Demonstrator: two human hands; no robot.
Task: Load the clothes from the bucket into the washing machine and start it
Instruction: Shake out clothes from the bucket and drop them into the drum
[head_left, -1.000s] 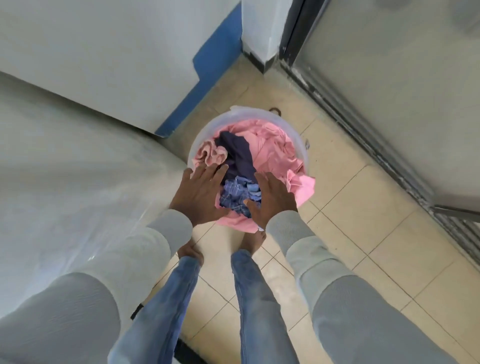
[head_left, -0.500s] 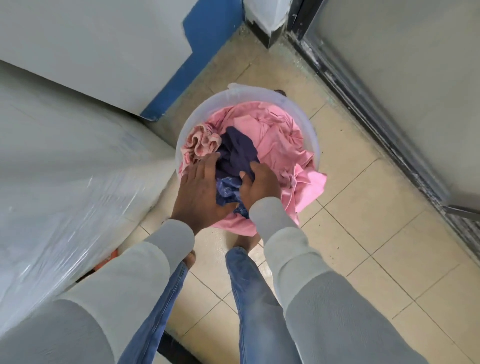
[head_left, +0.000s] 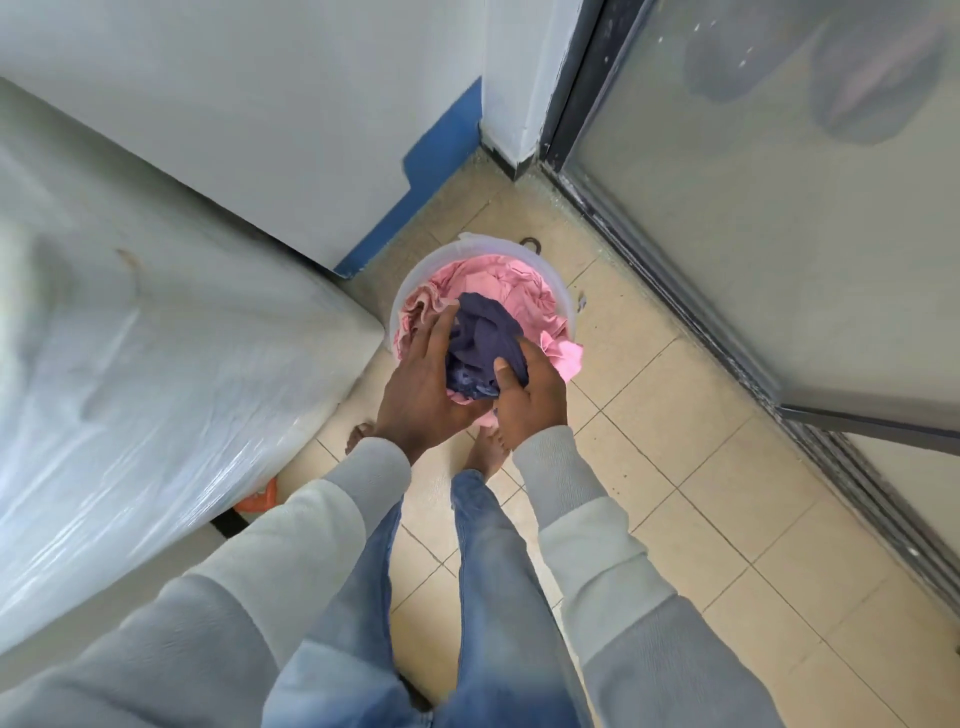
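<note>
A translucent white bucket (head_left: 563, 306) stands on the tiled floor in front of my feet, filled with pink clothes (head_left: 509, 283). Above it I hold a bundle of dark navy clothes (head_left: 485, 340) with a blue checked piece underneath. My left hand (head_left: 421, 387) cups the bundle from the left, and my right hand (head_left: 530, 397) grips it from the right with the thumb pressed into the fabric. The washing machine (head_left: 156, 374), wrapped in clear plastic film, fills the left side of the view.
A white wall with a blue painted strip (head_left: 415, 187) runs behind the bucket. A frosted glass door in a dark metal frame (head_left: 727, 291) closes off the right side. Beige floor tiles (head_left: 701, 467) lie to the right of my legs.
Both hands have closed around the dark clothes and lifted the bundle up out of the pink clothes. My head has risen, so the bucket looks smaller and farther away.
</note>
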